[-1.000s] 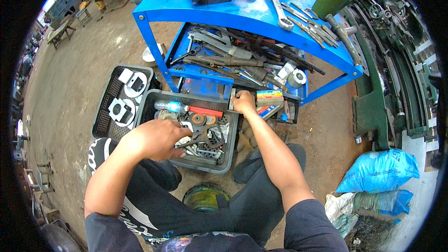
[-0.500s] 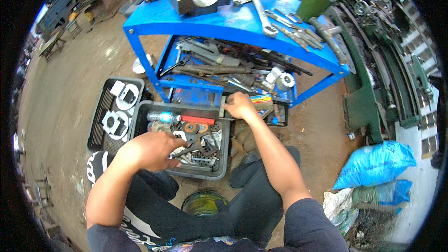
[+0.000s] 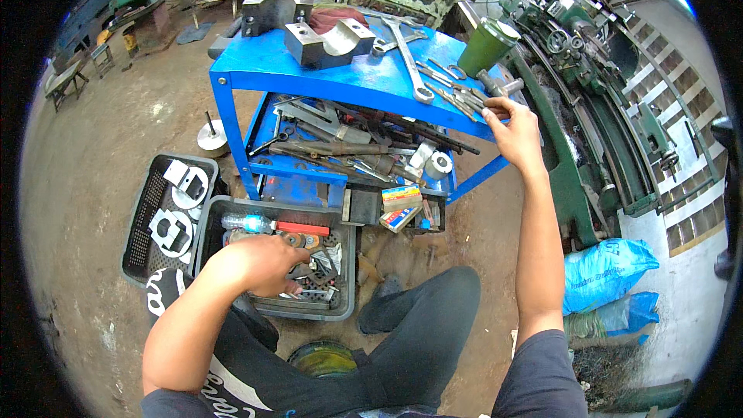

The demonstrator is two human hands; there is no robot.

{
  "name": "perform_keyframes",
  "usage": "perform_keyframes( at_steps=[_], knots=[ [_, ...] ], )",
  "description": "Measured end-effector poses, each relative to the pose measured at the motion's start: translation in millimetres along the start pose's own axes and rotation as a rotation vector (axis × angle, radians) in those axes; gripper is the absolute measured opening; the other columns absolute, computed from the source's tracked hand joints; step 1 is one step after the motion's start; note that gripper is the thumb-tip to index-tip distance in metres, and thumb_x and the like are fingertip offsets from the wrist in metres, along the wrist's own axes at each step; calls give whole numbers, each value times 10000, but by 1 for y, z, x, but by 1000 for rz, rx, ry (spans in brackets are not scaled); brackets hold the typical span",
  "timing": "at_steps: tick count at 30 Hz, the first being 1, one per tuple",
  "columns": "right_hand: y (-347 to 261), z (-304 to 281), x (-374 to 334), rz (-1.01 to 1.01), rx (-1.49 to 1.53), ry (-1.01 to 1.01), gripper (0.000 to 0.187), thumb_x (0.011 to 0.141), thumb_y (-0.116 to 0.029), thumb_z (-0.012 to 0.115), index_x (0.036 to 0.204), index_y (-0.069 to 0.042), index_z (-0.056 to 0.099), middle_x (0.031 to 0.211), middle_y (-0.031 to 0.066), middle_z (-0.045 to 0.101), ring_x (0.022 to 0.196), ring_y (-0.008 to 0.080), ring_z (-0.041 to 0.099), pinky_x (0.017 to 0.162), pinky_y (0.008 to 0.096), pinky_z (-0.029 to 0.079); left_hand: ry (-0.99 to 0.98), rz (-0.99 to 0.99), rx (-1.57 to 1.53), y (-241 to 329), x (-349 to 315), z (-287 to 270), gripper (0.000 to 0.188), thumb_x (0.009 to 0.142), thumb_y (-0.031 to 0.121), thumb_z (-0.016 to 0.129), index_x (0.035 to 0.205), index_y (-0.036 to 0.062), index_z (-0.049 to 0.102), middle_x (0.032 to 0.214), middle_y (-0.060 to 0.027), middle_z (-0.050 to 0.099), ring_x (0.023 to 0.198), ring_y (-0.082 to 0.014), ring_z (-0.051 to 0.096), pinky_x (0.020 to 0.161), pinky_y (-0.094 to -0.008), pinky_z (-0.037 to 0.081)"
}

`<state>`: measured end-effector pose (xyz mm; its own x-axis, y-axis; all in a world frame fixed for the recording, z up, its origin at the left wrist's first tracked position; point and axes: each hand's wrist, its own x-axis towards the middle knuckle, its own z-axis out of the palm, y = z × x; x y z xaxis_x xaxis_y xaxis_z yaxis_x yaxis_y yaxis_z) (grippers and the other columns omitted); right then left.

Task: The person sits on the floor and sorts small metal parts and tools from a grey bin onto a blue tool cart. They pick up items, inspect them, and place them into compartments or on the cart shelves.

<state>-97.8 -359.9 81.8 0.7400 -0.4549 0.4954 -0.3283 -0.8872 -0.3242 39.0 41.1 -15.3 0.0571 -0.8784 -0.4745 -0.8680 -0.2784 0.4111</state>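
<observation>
My left hand (image 3: 267, 265) is low inside the grey plastic crate (image 3: 350, 294), over metal tools and parts, thumb and forefinger apart. Its other fingers are hidden underneath, and no held thing shows. Beside it in the crate lie a clear plastic bottle (image 3: 248, 223), a red bar-shaped piece (image 3: 302, 228) and small brown discs. My right hand (image 3: 514, 133) reaches to the right front edge of the blue table (image 3: 340, 85), fingers apart. It covers part of the hammer (image 3: 501, 88); whether it touches the handle is unclear. Slim hand tools (image 3: 457, 99) lie just left of it.
A large wrench (image 3: 409, 62), metal bearing-shaped blocks (image 3: 329, 45) and a green cup (image 3: 486, 48) stand or lie on the tabletop. Shelves below hold bars. A small drawer (image 3: 362, 207) with boxes juts out. A second crate (image 3: 143, 209) is left; a lathe (image 3: 596, 124) is right.
My right hand has left the small drawer and moved up and right to the table edge by the hammer. My left hand stays in the crate. The view has tilted upward.
</observation>
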Motion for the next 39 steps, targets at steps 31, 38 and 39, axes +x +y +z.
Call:
perform_keyframes(
  at_steps=[31, 38, 39],
  knots=[
    [38, 10, 30, -149, -221, -139, 305, 822, -176, 794, 1052, -9, 686, 1006, 201, 689, 994, 374, 667, 900, 452, 521, -75, -65, 32, -6, 16, 3, 626, 852, 417, 743, 1397, 153, 582, 1230, -202, 683, 1154, -382, 643, 1003, -448, 514],
    [39, 8, 29, -20, -166, -184, 336, 820, -187, 807, 1069, 6, 688, 1052, 221, 709, 1019, 355, 682, 896, 436, 526, -56, -67, 14, -10, 17, 4, 644, 837, 409, 766, 1397, 150, 582, 1230, -201, 684, 1163, -384, 636, 1001, -453, 510],
    [39, 8, 31, -18, -181, -211, 340, 821, -189, 807, 1073, 5, 688, 1053, 223, 710, 1019, 355, 684, 897, 435, 526, -55, -60, 11, -11, 17, 5, 647, 835, 409, 768, 1398, 150, 581, 1228, -202, 685, 1162, -385, 636, 1000, -453, 510]
  ],
)
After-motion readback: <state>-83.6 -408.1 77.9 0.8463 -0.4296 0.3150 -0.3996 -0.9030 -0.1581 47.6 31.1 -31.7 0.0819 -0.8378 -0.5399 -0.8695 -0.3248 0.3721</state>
